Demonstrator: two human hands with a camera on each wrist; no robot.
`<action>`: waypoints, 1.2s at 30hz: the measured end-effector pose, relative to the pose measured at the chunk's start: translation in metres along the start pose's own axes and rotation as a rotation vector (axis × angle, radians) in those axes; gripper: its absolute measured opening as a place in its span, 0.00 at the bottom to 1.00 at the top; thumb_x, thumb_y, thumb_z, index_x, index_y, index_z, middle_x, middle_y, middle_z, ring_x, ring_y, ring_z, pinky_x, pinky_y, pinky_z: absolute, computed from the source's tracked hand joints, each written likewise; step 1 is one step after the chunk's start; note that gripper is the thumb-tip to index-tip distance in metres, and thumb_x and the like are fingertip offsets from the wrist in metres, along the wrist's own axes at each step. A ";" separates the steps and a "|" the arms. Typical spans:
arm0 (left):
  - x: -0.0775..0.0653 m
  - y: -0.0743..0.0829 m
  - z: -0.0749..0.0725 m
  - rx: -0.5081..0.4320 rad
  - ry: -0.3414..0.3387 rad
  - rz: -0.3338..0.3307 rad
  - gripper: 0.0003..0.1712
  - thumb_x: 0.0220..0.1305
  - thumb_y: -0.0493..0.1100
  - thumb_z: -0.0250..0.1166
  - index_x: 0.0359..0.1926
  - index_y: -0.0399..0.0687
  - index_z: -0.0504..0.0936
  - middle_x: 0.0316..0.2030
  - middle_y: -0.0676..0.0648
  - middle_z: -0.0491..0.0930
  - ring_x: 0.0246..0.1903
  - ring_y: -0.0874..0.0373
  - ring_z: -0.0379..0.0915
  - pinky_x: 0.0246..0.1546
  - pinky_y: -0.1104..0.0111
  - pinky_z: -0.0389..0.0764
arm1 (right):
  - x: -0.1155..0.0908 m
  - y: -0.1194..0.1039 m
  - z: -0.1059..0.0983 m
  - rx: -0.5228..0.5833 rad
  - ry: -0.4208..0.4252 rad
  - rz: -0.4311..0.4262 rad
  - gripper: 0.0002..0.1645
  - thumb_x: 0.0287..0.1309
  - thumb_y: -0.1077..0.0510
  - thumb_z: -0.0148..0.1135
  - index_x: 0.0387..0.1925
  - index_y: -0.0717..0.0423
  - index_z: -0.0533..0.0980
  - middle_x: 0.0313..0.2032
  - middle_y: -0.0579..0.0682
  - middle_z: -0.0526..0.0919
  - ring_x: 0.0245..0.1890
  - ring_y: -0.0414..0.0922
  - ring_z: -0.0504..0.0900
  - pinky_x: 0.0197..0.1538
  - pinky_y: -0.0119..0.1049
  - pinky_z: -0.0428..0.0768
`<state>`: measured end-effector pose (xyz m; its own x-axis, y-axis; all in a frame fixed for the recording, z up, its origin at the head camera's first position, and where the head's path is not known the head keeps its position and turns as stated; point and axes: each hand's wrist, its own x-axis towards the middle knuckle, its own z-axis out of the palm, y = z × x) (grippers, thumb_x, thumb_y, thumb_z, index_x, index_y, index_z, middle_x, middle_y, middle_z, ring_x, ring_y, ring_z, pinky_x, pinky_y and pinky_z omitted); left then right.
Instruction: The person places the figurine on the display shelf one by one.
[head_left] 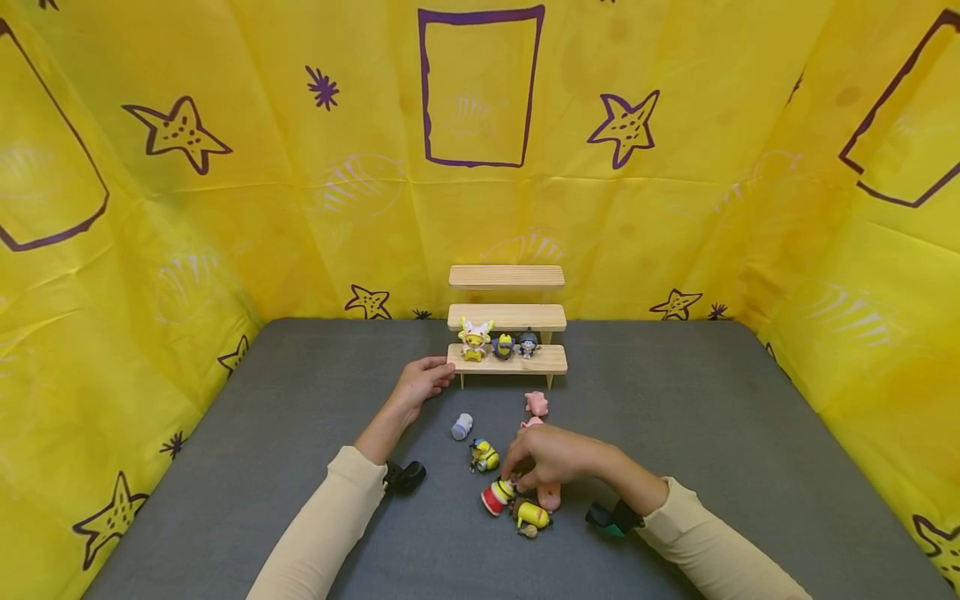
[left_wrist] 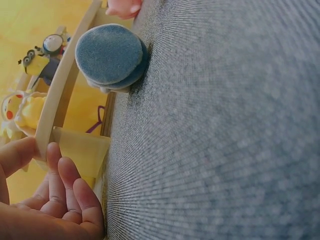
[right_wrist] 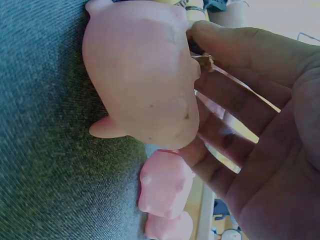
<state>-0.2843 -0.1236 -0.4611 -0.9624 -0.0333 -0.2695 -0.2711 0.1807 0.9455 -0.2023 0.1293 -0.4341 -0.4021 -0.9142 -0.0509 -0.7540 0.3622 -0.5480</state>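
My left hand point(head_left: 423, 383) pinches the left end of the lowest board of a three-step wooden display stand point(head_left: 551, 360), thumb above and fingers below. On that board stand a yellow figure in a white hood point(head_left: 474, 340), a minion figure in dark clothes point(head_left: 503, 347) and a dark-hatted figure point(head_left: 528, 343). Over the loose toys, my right hand point(head_left: 555, 454) curves its fingers and thumb at the top of a red-and-yellow minion figure point(head_left: 497, 497), seemingly pinching it; the contact is partly hidden. A pink pig point(right_wrist: 142, 75) lies close beside the right fingers.
Nearer the stand lie another pink pig point(head_left: 536, 403) and a third, partly covered by the right hand. A small grey-white figure point(head_left: 462, 427), a blue-capped minion point(head_left: 484, 456) and a yellow-brown minion point(head_left: 532, 515) lie on the grey table point(head_left: 300, 500). Yellow cloth point(head_left: 360, 183) hangs around.
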 end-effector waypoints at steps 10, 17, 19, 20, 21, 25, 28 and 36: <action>-0.001 -0.001 -0.001 0.007 -0.011 -0.007 0.23 0.68 0.44 0.61 0.60 0.37 0.75 0.47 0.41 0.83 0.42 0.54 0.78 0.41 0.69 0.76 | 0.001 0.004 0.000 0.046 0.106 -0.009 0.05 0.56 0.59 0.67 0.36 0.53 0.84 0.32 0.42 0.85 0.33 0.29 0.73 0.40 0.23 0.74; -0.002 0.002 0.001 0.007 -0.015 -0.001 0.23 0.68 0.44 0.61 0.60 0.37 0.75 0.48 0.39 0.82 0.42 0.53 0.78 0.44 0.67 0.77 | -0.003 0.006 -0.020 0.061 0.204 0.047 0.05 0.57 0.59 0.65 0.35 0.53 0.84 0.30 0.41 0.84 0.29 0.28 0.72 0.41 0.28 0.76; -0.002 0.003 0.000 0.005 -0.015 0.003 0.23 0.68 0.44 0.61 0.60 0.36 0.75 0.48 0.39 0.82 0.42 0.54 0.78 0.44 0.67 0.77 | -0.004 0.007 -0.028 0.047 0.231 0.049 0.05 0.57 0.60 0.65 0.34 0.53 0.85 0.29 0.42 0.84 0.28 0.28 0.72 0.39 0.28 0.76; -0.002 0.004 0.000 0.002 -0.014 0.003 0.23 0.68 0.44 0.61 0.60 0.36 0.75 0.48 0.39 0.82 0.42 0.54 0.78 0.44 0.67 0.77 | -0.004 0.007 -0.032 0.037 0.243 0.055 0.05 0.57 0.60 0.65 0.34 0.54 0.85 0.28 0.42 0.84 0.28 0.28 0.71 0.38 0.28 0.75; -0.002 0.004 0.000 0.003 -0.014 0.002 0.23 0.68 0.44 0.61 0.60 0.36 0.75 0.48 0.39 0.82 0.41 0.54 0.78 0.44 0.67 0.77 | -0.005 0.007 -0.035 0.025 0.256 0.060 0.05 0.57 0.60 0.65 0.34 0.54 0.85 0.28 0.42 0.84 0.28 0.29 0.71 0.38 0.28 0.75; -0.003 0.004 -0.001 0.000 -0.012 0.006 0.23 0.68 0.44 0.61 0.60 0.36 0.75 0.48 0.39 0.83 0.42 0.54 0.78 0.45 0.65 0.77 | -0.006 0.008 -0.048 0.002 0.300 0.075 0.04 0.57 0.60 0.66 0.34 0.54 0.85 0.28 0.43 0.82 0.28 0.31 0.72 0.32 0.26 0.74; -0.002 0.004 -0.001 0.001 -0.013 0.000 0.23 0.69 0.44 0.61 0.60 0.36 0.75 0.49 0.38 0.82 0.42 0.54 0.78 0.46 0.64 0.77 | -0.006 0.008 -0.056 -0.034 0.321 0.083 0.04 0.57 0.60 0.66 0.33 0.54 0.85 0.27 0.43 0.81 0.28 0.32 0.72 0.32 0.27 0.73; -0.001 0.002 -0.002 0.004 -0.010 -0.008 0.23 0.69 0.45 0.61 0.60 0.37 0.75 0.47 0.40 0.83 0.41 0.55 0.77 0.44 0.67 0.77 | -0.010 0.006 -0.082 -0.070 0.376 0.147 0.03 0.57 0.60 0.67 0.33 0.54 0.85 0.29 0.44 0.83 0.26 0.33 0.72 0.30 0.27 0.73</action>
<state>-0.2840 -0.1248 -0.4587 -0.9599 -0.0249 -0.2791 -0.2788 0.1846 0.9424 -0.2460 0.1555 -0.3685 -0.6599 -0.7265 0.1913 -0.7028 0.5069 -0.4991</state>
